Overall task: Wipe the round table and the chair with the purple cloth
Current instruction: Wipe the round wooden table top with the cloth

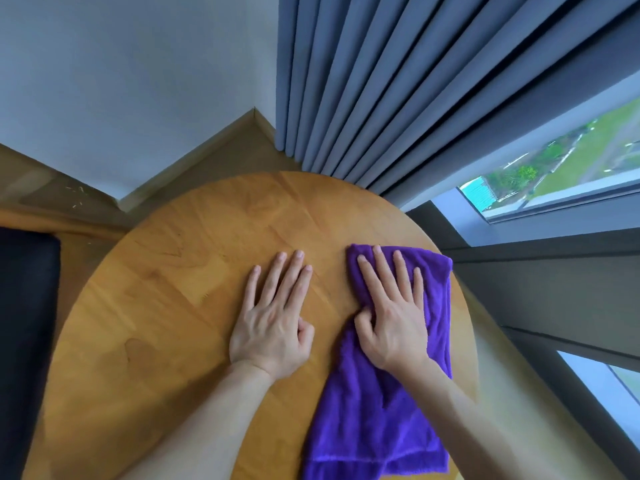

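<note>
The fuzzy purple microfibre cloth lies rumpled on the right part of the round honey-coloured wooden table, reaching toward the near edge. The right hand presses it flat, fingers straight and spread, thumb tucked into a fold. The left hand rests released on bare wood just beside. Grey pleated curtains touch the far rim. A dark object, cut off at left, cannot be identified.

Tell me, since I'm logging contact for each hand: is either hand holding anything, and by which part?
Neither grips anything. The right hand presses flat on the purple cloth's far end; the left hand rests flat on the round table.
</note>
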Action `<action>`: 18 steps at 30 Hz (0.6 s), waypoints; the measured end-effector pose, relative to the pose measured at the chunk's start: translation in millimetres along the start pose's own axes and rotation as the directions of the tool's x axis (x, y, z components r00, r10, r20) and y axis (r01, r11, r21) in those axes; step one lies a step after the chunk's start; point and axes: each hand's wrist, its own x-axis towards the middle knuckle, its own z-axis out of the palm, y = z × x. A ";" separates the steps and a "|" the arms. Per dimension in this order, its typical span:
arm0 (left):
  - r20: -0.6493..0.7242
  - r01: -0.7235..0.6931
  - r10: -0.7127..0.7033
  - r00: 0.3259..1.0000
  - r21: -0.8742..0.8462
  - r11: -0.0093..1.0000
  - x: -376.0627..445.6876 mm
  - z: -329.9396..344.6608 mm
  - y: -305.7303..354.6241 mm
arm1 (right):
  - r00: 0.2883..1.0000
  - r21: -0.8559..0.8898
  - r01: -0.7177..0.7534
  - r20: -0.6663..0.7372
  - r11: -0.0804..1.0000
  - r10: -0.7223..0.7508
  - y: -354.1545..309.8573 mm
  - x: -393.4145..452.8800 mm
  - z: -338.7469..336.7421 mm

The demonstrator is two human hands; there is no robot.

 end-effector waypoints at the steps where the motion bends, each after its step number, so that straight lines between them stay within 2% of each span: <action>1: -0.002 -0.001 0.001 1.000 0.002 1.000 0.5 -0.3 0.2 | 0.996 -0.009 -0.088 -0.023 0.996 0.088 -3.8 11.3 -1.3; 4: -0.002 0.000 0.000 1.000 0.003 1.000 1.7 -2.6 -0.8 | 0.963 0.003 -0.264 -0.061 0.965 0.264 -26.6 57.4 -1.9; 6: -0.001 0.000 0.000 1.000 0.005 1.000 2.3 -4.0 -0.6 | 0.953 0.014 -0.294 -0.071 0.956 0.295 -42.0 83.0 0.3; 8: 0.003 -0.002 0.002 1.000 0.014 1.000 2.5 -4.4 -0.3 | 0.964 0.006 -0.258 -0.063 0.966 0.257 -53.4 94.6 3.8; 10: 0.009 -0.001 0.001 1.000 0.017 1.000 2.0 -4.4 -0.9 | 0.991 -0.006 -0.130 -0.030 0.991 0.130 -56.1 90.4 5.3; 12: 0.011 0.000 0.000 1.000 0.010 1.000 1.0 -4.8 -0.7 | 0.995 -0.029 0.093 0.025 0.995 -0.093 -48.8 72.9 5.3; 15: 0.008 -0.005 0.005 1.000 0.005 1.000 1.1 -4.7 -0.3 | 0.918 -0.057 0.386 0.120 0.921 -0.377 -23.9 40.7 4.4; 18: 0.019 0.019 -0.019 1.000 0.037 0.999 0.6 -2.1 -1.0 | 0.834 -0.087 0.543 0.170 0.835 -0.524 11.2 31.7 -3.3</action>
